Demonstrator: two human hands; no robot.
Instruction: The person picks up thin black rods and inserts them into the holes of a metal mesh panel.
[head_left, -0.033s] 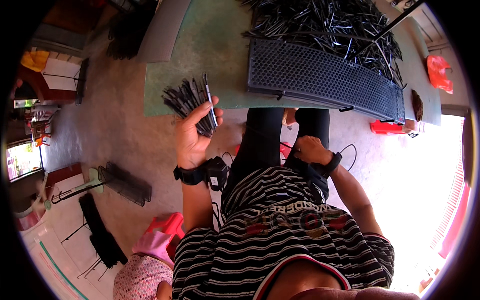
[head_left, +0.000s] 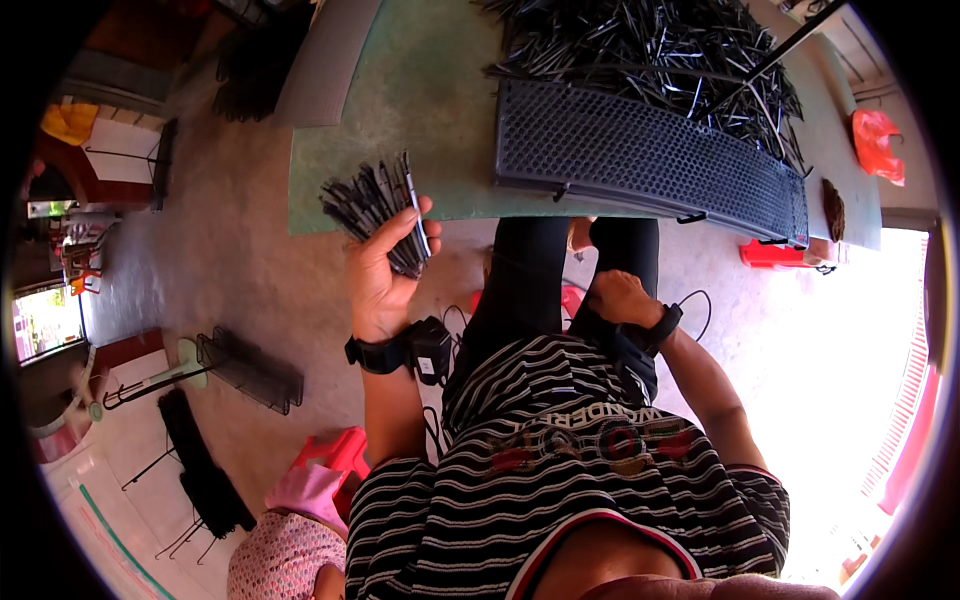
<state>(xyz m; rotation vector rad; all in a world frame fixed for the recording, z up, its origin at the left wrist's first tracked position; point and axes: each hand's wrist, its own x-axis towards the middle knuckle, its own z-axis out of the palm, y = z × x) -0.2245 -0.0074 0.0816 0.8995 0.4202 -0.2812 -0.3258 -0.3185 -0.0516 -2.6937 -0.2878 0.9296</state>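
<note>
A fanned bundle of thin black strips is gripped in my left hand, thumb across it, near the front edge of the green table. Their upper ends spread out over the tabletop. My right hand rests above my thigh with its fingers curled inward; what they hold, if anything, is hidden. Just beyond the table edge lies a long black perforated tray, its face full of small holes. Behind it a large heap of loose black strips covers the table.
A red plastic bag sits at the table's right end, and a red stool is below. Another person's patterned clothing shows at lower left by a red plastic chair. A wire rack stands on the floor.
My left hand and the bundle have shifted slightly to the left. A thin dark strip that showed at my right fingertips is no longer visible.
</note>
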